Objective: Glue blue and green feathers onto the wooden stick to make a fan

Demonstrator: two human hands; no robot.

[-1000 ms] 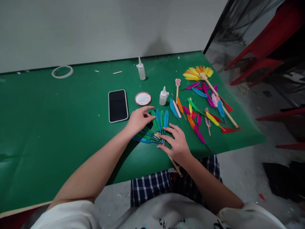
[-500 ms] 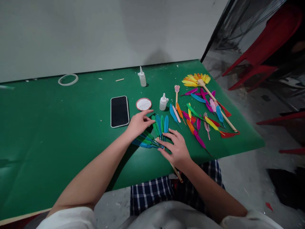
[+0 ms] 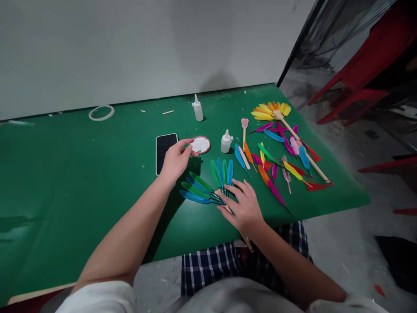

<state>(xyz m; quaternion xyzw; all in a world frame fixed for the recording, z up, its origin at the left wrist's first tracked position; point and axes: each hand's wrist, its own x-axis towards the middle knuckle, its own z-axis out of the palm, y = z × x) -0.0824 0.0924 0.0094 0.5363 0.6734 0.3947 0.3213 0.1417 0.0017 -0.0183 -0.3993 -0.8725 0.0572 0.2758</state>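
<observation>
My left hand (image 3: 176, 161) has moved to the round lid (image 3: 202, 145), grip unclear; my right hand (image 3: 246, 208) holds the fan (image 3: 197, 197), its middle lacking feathers.

The left hand (image 3: 176, 161) hid part of the black-screened phone (image 3: 163, 148), and the right hand (image 3: 244, 206) covered the middle of the thin wooden handle (image 3: 248, 244). The red plastic chair (image 3: 374, 61) ran out of view at right.

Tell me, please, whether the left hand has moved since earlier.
Yes, the left hand moved left, from the blue-green feathers toward the phone, fingertips now at the white disc.
</observation>
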